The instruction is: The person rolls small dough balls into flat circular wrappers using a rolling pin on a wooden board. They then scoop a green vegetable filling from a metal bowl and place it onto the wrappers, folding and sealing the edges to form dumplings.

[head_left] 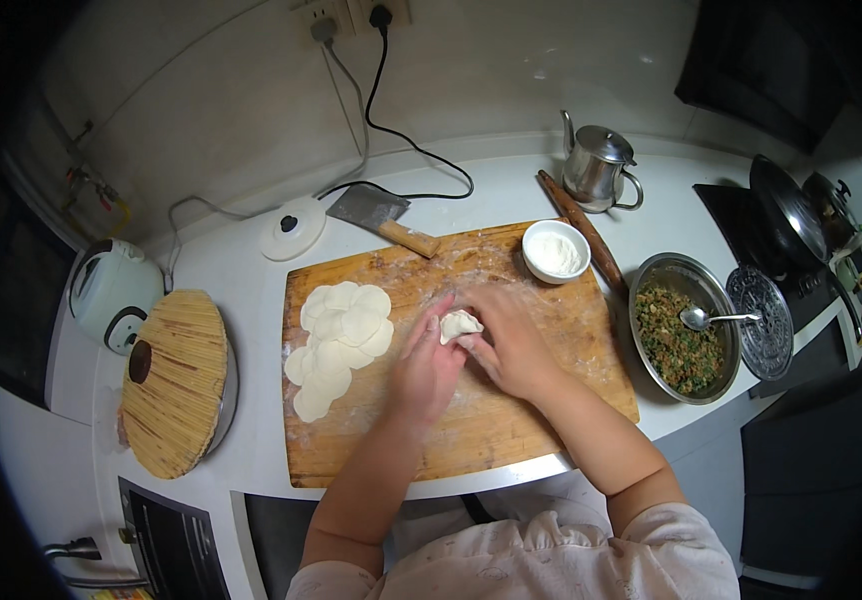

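Observation:
A white folded dumpling (460, 326) with a pleated edge is held between my two hands over the middle of the wooden board (371, 455). My left hand (428, 365) grips it from the left, fingers curled around its side. From the right, my right hand (507, 342) closes on it with thumb and fingers. Left of my hands, several round dough wrappers (336, 335) overlap in a loose pile on the board. A steel bowl of green and brown chopped filling (676, 340) stands to the right, with a spoon (696, 318) resting in it.
A white bowl of flour (555, 252) sits on the board's far right corner, beside a rolling pin (581, 230). Behind are a cleaver (371, 208), a white lid (292, 230) and a steel kettle (599, 165). A straw lid (179, 385) covers a pot at left.

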### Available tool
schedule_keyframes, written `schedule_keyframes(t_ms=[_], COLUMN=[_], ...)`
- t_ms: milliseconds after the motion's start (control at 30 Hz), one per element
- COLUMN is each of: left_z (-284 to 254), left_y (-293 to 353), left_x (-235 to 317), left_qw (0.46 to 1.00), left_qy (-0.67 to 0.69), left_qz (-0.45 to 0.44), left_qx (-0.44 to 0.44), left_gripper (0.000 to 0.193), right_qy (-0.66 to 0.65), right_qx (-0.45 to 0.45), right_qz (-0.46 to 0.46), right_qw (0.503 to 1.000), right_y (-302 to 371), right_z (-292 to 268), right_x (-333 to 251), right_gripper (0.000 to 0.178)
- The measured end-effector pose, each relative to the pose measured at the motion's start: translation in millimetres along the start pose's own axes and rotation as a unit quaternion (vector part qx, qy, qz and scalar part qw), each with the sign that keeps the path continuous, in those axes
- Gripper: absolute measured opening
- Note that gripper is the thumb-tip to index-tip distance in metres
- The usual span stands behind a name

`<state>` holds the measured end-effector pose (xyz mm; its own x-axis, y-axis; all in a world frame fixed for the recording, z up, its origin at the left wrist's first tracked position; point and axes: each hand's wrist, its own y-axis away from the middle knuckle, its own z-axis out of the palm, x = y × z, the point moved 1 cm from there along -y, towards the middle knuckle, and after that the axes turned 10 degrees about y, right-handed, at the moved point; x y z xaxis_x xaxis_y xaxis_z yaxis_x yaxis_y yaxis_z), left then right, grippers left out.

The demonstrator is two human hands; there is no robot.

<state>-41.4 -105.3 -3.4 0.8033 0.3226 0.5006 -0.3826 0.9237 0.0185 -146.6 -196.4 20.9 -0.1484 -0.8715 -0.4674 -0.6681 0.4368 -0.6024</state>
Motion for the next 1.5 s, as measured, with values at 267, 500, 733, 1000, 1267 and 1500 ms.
schedule_keyframes(t_ms=[267, 500, 733, 1000, 1267, 1500], left_z=[-13, -17, -4, -14, -21, -20], left_y=[-6, -8, 6, 16, 12, 12], left_x=[-10, 10, 60, 84, 84, 83], left_qw=[0.995, 0.981, 0.838, 0.827, 0.836, 0.84], left_qy=[0.044, -0.047, -0.125, -0.021, -0.019, -0.016], left_qz=[-0.03, 0.066, 0.468, 0.486, 0.468, 0.463], left_qx=[0.08, 0.179, 0.253, 0.283, 0.286, 0.282], left_gripper=[0.047, 0.048, 0.047, 0.048, 0.05, 0.05], right_qy=[0.019, -0.041, -0.025, -0.03, -0.021, -0.031], right_qx=[-0.092, -0.158, -0.16, -0.124, -0.186, -0.241], right_qz=[-0.025, 0.005, 0.045, -0.109, -0.099, -0.086], right_qw=[0.995, 0.987, 0.986, 0.986, 0.977, 0.966], right_y=[7, -18, -62, -79, -97, -103], right_z=[26, 14, 64, 96, 157, 165], right_x=[-6, 3, 48, 37, 5, 3], right_gripper=[0.035, 0.031, 0.026, 0.022, 0.011, 0.007])
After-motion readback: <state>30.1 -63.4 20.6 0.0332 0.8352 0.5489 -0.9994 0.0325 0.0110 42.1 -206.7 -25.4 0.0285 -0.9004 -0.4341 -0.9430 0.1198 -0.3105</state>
